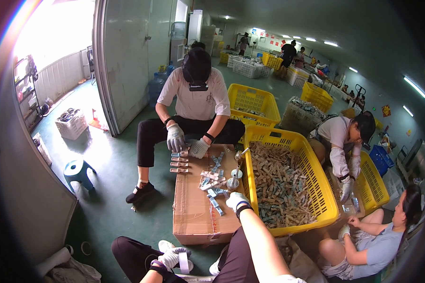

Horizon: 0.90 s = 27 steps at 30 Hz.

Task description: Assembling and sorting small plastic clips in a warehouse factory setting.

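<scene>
My left hand [171,258], in a pale work glove, is low between my knees. Its fingers close around a whitish, strip-like thing [183,263] whose kind I cannot make out. My right hand [236,201], also gloved, reaches over the right side of a cardboard box [193,212]. Its fingers are drawn together beside a small jar [232,184] with a stick standing in it; whatever they hold is hidden. Blue and pale clothespins [216,203] lie in a loose pile left of that hand. Farther left, several clothespins [179,164] lie in a column at the box's edge.
Across the box, a co-worker's gloved hands [176,137] work by the column. A yellow crate [316,188] full of clothespins stands against the box's right side. Two people sit beyond it. A blue stool [78,172] stands left; a tape roll [86,248] lies on the floor.
</scene>
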Tool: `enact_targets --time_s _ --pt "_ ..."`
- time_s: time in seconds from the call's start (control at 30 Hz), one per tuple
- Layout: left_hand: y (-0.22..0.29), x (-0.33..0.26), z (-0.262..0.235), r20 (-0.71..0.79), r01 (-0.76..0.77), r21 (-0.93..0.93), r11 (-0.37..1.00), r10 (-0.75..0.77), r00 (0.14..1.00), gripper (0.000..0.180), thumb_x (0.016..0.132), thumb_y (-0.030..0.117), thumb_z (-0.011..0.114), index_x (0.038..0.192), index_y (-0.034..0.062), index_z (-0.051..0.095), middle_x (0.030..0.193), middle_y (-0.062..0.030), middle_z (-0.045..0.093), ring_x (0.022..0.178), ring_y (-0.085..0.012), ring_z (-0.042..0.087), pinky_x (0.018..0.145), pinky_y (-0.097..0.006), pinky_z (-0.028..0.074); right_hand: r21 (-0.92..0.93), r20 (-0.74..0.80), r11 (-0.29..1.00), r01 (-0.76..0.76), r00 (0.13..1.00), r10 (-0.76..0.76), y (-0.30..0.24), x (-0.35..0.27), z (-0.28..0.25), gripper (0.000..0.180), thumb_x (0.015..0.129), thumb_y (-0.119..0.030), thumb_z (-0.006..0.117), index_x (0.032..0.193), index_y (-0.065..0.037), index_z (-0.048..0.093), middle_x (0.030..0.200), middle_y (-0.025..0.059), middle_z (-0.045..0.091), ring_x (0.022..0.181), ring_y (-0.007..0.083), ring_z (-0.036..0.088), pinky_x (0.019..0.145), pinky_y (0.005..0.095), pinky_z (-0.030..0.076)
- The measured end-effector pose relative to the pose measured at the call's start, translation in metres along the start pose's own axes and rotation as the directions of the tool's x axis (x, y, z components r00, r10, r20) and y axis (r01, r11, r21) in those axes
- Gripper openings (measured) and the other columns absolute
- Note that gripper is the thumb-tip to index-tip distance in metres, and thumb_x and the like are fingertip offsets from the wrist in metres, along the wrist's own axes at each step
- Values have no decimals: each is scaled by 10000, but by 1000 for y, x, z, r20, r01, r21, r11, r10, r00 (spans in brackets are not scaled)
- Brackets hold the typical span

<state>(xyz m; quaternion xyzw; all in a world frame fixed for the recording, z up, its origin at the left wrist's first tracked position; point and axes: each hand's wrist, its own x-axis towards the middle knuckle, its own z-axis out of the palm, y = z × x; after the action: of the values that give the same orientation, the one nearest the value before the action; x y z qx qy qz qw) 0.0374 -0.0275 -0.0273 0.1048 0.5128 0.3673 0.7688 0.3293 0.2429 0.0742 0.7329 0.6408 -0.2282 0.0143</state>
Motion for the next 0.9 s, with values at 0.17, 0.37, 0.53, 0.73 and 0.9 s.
enact_targets --time_s 0.17,0.37,0.53,0.73,0.9 --pt "13 9 41 190 -98 92 991 79 979 110 846 74 665 927 7 699 864 -50 694 760 -167 652 717 -291 532 -305 50 848 434 896 -441 91 61 7 226 849 -107 501 1019 -91 649 898 46 674 784 271 622 729 397 496" --pt "5 -22 2 115 -262 270 927 239 964 106 850 41 656 942 16 703 865 -33 692 760 -141 646 694 -268 530 881 209 463 93 803 -558 -24 -20 35 135 871 -75 484 973 -114 564 731 29 567 655 194 555 588 344 467" --pt "5 -24 3 74 -199 134 971 191 979 102 842 28 662 932 23 710 852 -22 691 757 -129 642 696 -258 525 902 140 420 105 847 -513 -54 -69 71 51 911 -120 468 949 -87 479 719 100 556 609 249 577 511 397 489" --pt "4 -18 6 154 -277 282 919 242 958 109 844 45 668 944 30 709 856 -12 687 754 -117 631 695 -247 513 828 65 528 189 903 -424 -39 -55 137 63 918 -142 486 926 -101 533 771 72 605 714 224 617 593 391 496" --pt "4 -19 6 128 -232 257 938 205 970 117 844 42 667 954 36 708 866 -2 685 758 -114 629 696 -243 511 924 56 379 46 966 -252 -25 -46 143 140 895 -99 483 1030 -115 520 848 81 632 740 246 635 675 393 529"
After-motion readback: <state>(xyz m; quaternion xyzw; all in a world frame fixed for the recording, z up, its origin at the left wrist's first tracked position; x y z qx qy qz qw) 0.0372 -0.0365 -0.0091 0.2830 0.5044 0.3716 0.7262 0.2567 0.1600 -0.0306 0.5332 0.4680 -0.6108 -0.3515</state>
